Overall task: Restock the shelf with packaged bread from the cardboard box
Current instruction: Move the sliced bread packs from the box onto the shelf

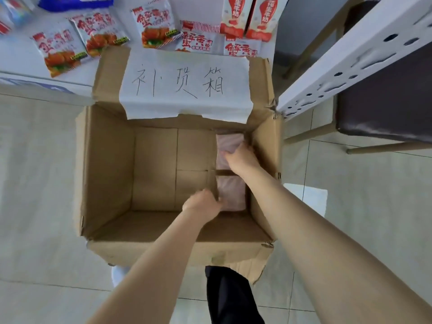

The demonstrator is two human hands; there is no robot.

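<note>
Tiled floor, box, pale pink bread packs.

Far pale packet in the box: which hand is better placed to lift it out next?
Right. The right hand already rests on the far packet, fingers at its edge. The left hand is at the near packet, by the flap.

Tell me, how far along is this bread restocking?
Well along, it seems. Several red-and-white bread packets already lie on the white shelf. The cardboard box looks nearly empty: only pale packets remain along its right side. The right hand rests on the far one and the left hand reaches the near one. Lifting them onto the shelf remains.
</note>
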